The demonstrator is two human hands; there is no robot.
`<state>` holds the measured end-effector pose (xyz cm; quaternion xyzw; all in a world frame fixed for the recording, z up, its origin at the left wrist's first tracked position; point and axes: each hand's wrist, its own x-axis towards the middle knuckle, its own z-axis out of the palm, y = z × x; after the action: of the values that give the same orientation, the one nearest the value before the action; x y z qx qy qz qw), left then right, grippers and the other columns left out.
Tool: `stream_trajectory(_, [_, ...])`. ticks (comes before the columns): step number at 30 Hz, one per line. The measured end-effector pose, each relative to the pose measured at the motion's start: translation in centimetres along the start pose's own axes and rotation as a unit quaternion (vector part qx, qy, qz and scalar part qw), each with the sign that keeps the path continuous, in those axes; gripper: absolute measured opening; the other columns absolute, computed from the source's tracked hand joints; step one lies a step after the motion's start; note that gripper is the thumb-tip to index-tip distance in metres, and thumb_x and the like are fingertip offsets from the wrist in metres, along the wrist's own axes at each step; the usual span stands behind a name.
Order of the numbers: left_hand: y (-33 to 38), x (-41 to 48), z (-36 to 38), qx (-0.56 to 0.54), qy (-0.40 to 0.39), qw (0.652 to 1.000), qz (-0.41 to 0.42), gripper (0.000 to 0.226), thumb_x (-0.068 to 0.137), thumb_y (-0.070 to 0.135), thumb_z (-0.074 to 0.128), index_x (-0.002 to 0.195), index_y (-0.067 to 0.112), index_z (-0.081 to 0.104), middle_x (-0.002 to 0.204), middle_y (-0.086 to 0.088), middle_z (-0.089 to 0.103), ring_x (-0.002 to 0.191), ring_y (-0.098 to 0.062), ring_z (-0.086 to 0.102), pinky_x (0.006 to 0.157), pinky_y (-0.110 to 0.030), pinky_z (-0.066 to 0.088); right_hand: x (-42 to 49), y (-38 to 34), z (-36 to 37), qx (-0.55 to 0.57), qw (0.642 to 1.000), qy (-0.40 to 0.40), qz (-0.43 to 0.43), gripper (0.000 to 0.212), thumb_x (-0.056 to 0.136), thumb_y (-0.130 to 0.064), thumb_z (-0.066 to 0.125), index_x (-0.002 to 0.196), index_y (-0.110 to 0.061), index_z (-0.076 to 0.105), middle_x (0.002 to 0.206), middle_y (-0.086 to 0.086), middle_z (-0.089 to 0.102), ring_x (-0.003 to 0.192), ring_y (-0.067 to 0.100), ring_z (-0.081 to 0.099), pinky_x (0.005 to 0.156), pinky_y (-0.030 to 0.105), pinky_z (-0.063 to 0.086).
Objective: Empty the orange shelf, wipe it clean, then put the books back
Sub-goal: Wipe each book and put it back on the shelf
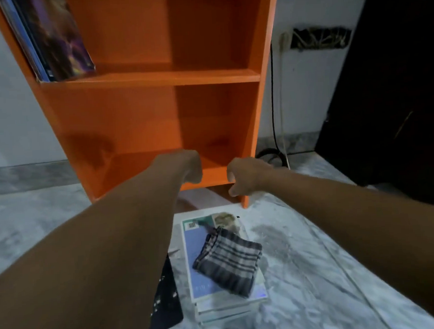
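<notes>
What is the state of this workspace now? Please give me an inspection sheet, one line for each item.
Surface: grey marbled stone floor, no spill seen.
Job's things: orange wooden shelf, lower compartment empty; dark-covered books lean in the upper left; stack of pale books on the floor; checked grey cloth folded on the stack.
Clutter: black flat item beside the stack.
Grippers: left hand and right hand at the bottom board, holding nothing.
Cables: black cable and white cable down the wall.
Surroundings: white wall, dark furniture at right.
</notes>
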<state>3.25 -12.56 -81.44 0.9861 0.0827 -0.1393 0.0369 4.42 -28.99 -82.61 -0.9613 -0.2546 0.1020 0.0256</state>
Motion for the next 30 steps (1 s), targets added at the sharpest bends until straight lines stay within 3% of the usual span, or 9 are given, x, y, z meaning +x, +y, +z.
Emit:
stream_trajectory(3, [-0.2,0.3,4.1,-0.014,-0.047,0.999,-0.016,0.011,0.096,0.014,0.054,0.098,0.007,0.062,0.087,-0.009,0.062,0.084,-0.027,0.064,0.077,-0.035,0.056,0.7,-0.2,4.9,0.009,0.998,-0.055,-0.030,0.034,0.086,-0.021,0.070,0.111,0.001,0.063,0.113,0.021,0.066,0.100,0.036,0.064,0.083,0.047,0.055])
stream_trajectory(5, [-0.6,0.5,7.1,-0.021,-0.096,0.995,-0.020,0.024,0.097,0.012,0.053,0.119,0.007,0.060,0.103,-0.011,0.063,0.082,-0.023,0.056,0.071,-0.031,0.051,1.2,0.0,8.7,0.017,0.997,-0.072,-0.034,0.040,0.085,-0.028,0.071,0.113,-0.002,0.060,0.114,0.016,0.064,0.101,0.033,0.063,0.083,0.043,0.055])
stream_trajectory(7, [-1.3,0.6,9.9,-0.052,-0.127,0.990,-0.030,0.038,0.098,0.011,0.055,0.135,0.010,0.052,0.119,-0.009,0.062,0.085,-0.020,0.055,0.066,-0.025,0.052,1.3,0.2,12.5,0.037,0.995,-0.088,-0.029,0.063,0.080,-0.039,0.074,0.128,-0.008,0.048,0.126,0.014,0.056,0.112,0.033,0.056,0.090,0.042,0.051])
stream_trajectory(10, [-2.2,0.3,13.3,-0.102,-0.125,0.983,-0.083,0.025,0.098,0.025,0.059,0.106,0.002,0.056,0.104,-0.009,0.063,0.083,-0.022,0.062,0.050,-0.022,0.047,0.9,0.2,16.1,0.029,0.989,-0.146,0.002,0.108,0.065,-0.054,0.083,0.144,-0.013,0.022,0.137,0.011,0.043,0.125,0.038,0.043,0.095,0.049,0.044])
stream_trajectory(14, [-2.5,1.0,16.7,-0.239,-0.124,0.954,-0.132,0.026,0.095,0.025,0.062,0.099,0.002,0.052,0.107,-0.017,0.062,0.094,-0.030,0.072,0.073,-0.039,0.060,1.5,0.7,17.3,0.106,0.979,-0.170,0.047,0.085,0.065,-0.052,0.085,0.123,-0.009,0.040,0.123,0.012,0.054,0.112,0.030,0.054,0.082,0.036,0.046])
stream_trajectory(18, [-1.4,3.3,19.0,-0.326,-0.060,0.927,-0.174,0.028,0.087,0.025,0.072,0.092,0.000,0.060,0.108,-0.019,0.067,0.102,-0.032,0.067,0.074,-0.034,0.054,2.1,0.4,17.4,0.107,0.975,-0.137,0.140,0.077,0.068,-0.053,0.082,0.123,-0.014,0.046,0.134,0.014,0.033,0.124,0.034,0.033,0.093,0.043,0.043])
stream_trajectory(23, [-0.7,5.6,19.5,-0.391,0.034,0.888,-0.241,0.048,0.079,0.044,0.077,0.097,0.006,0.056,0.094,-0.007,0.057,0.102,-0.030,0.064,0.078,-0.031,0.051,2.5,0.7,17.5,0.120,0.974,-0.113,0.153,0.074,0.072,-0.049,0.081,0.126,-0.013,0.045,0.135,0.016,0.039,0.124,0.035,0.034,0.091,0.042,0.043])
stream_trajectory(26, [-1.4,6.5,20.0,-0.582,-0.028,0.791,-0.186,0.057,0.067,0.037,0.085,0.103,-0.002,0.065,0.105,-0.013,0.070,0.094,-0.031,0.069,0.082,-0.042,0.060,2.4,1.3,18.2,0.114,0.979,-0.098,0.140,0.079,0.068,-0.054,0.080,0.127,-0.013,0.046,0.134,0.014,0.042,0.123,0.034,0.035,0.092,0.041,0.043])
stream_trajectory(30, [-1.9,5.6,20.1,-0.632,-0.030,0.768,-0.093,0.057,0.058,0.022,0.081,0.108,-0.003,0.068,0.109,-0.018,0.073,0.098,-0.036,0.070,0.089,-0.055,0.056,1.6,1.9,18.6,0.119,0.983,-0.084,0.115,0.073,0.070,-0.057,0.077,0.121,-0.014,0.049,0.131,0.014,0.042,0.121,0.032,0.035,0.094,0.039,0.042])
